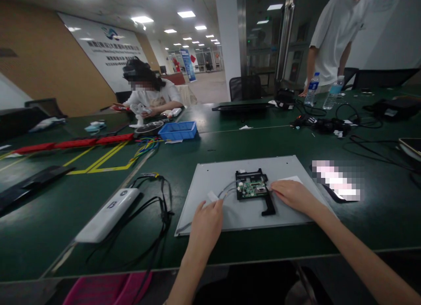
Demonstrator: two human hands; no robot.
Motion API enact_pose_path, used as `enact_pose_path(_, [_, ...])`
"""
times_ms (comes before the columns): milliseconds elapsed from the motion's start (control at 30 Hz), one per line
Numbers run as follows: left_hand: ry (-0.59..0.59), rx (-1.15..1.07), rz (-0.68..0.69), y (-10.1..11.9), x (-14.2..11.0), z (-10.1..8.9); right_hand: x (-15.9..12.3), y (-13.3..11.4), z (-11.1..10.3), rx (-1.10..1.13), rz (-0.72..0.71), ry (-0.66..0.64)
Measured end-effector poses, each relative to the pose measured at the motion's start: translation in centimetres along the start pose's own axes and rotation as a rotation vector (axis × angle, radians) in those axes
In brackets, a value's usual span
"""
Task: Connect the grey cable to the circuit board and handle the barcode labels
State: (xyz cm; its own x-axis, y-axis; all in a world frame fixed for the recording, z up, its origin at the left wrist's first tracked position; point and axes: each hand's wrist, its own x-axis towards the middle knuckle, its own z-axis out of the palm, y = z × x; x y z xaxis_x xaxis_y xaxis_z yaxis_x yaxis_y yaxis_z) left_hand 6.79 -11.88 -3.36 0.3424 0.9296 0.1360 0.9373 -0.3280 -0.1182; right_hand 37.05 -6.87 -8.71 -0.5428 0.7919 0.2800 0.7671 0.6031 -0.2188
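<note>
A green circuit board (253, 189) sits in a black plastic frame (270, 206) on a light grey panel (226, 219). Thin grey cables (226, 190) run from the board's left side toward my left hand (208, 221), whose fingers are closed round them near a white label (212, 196). My right hand (292, 194) lies over the panel's right part, its closed fingertips at the right edge of the black frame. Whatever lies between those fingertips is hidden. A white slip (294, 179) shows behind the right hand.
Left of the panel lie a white power bank (108, 215) and black cables (162, 208). A phone (337, 182) rests at the right. Farther back are a blue tray (178, 130), a closed laptop (245, 108) and bottles (312, 89). One person sits across; another stands back right.
</note>
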Motion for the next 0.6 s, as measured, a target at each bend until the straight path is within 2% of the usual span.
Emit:
enact_pose_path(100, [0.061, 0.039, 0.006, -1.1, 0.5, -0.5, -0.3, -0.4, -0.4, 0.029, 0.01, 0.028])
enact_pose_path(267, [0.349, 0.111, -0.069, -3.6, 1.1, -2.4, -0.1, -0.6, -0.4, 0.007, -0.017, 0.045])
enact_pose_path(333, [0.415, 0.125, -0.064, -4.3, 1.2, -2.7, 0.1, -0.5, 0.0, -0.03, -0.018, 0.054])
enact_pose_path(433, [0.369, 0.132, 0.024, -4.8, 1.2, -2.2, 0.0, -0.1, 0.4, -0.102, -0.021, 0.074])
enact_pose_path(533, [0.222, 0.156, 0.054, -4.7, 1.1, -1.1, -0.7, 0.7, 0.2, -0.18, 0.021, 0.111])
enact_pose_path(600, [0.14, 0.162, 0.052, -4.4, 1.0, -0.6, -1.4, 1.4, -0.2, -0.228, 0.101, 0.137])
